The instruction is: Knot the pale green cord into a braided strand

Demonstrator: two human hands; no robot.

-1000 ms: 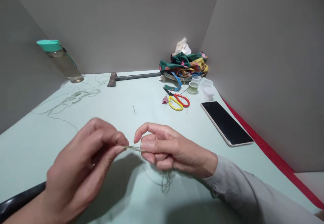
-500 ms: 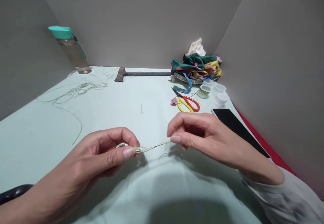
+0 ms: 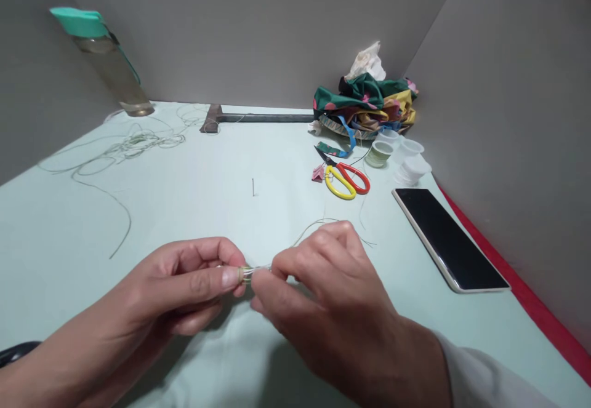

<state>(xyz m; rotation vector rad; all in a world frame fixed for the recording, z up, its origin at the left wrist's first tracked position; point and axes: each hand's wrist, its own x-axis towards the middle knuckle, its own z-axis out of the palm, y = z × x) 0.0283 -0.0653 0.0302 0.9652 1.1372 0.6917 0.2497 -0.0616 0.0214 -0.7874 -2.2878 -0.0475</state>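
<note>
Between thumb and fingers, my left hand point(image 3: 194, 285) pinches the braided end of a bundle of thin pale-green cords point(image 3: 247, 272). The braid itself is mostly hidden inside that hand. Close on its right, my right hand point(image 3: 323, 291) is closed on the same cords, its fingertips almost touching the left thumb. Loose cord ends curve out behind the right hand over the cloth. A small nail point(image 3: 253, 187) stands in the table ahead of both hands.
Scissors point(image 3: 344, 179), a phone point(image 3: 450, 242) and several plastic spools point(image 3: 380, 154) lie to the right. Behind are a hammer point(image 3: 263, 118) and bundled patterned fabric point(image 3: 364, 103). A bottle point(image 3: 104, 66) and tangled cord point(image 3: 133, 146) are at left.
My right hand has moved left along the cords, turned over, and now sits right beside my left hand. My left hand keeps its pinch. The camera view has shifted slightly.
</note>
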